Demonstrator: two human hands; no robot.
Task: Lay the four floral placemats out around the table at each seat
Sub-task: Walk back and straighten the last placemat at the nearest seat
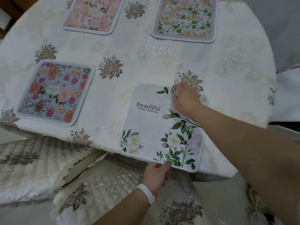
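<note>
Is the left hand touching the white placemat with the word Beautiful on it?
Touching. Head view: left hand pinches the near edge of the white placemat.

My left grip (156,173), at the lower middle of the frame, has a smooth white band (146,193) snug around its wrist. My right grip (186,99), right of centre, is bare, and both forearms show no sleeves.

Bare tablecloth (138,51) runs open through the table centre between four flat placemats; right edge clear; chair cushions (40,168) crowd below the near edge.
</note>
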